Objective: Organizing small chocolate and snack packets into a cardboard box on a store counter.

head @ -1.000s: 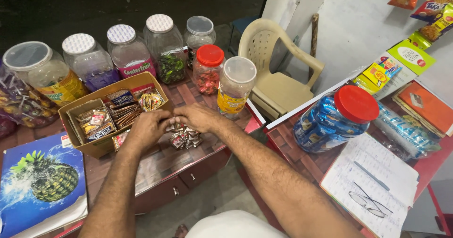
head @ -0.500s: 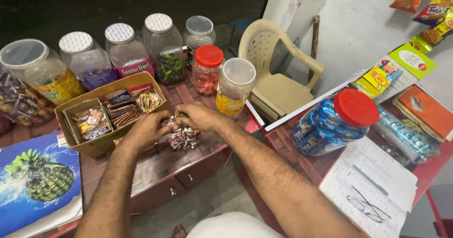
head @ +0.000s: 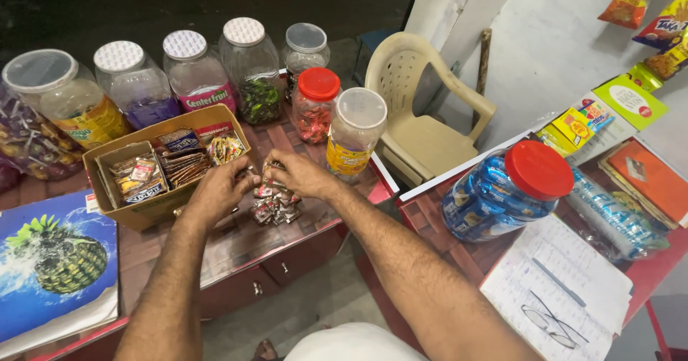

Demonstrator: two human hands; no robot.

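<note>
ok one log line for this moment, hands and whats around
left hand: on wrapped candies | right hand: on same pile | left of pile: cardboard box of sweets | behind: red-lid jar

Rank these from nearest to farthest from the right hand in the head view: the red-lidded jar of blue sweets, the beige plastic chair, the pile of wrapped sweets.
1. Pile of wrapped sweets, touching the right hand.
2. Beige plastic chair, behind the counter to the right.
3. Red-lidded jar of blue sweets, far right.
</note>
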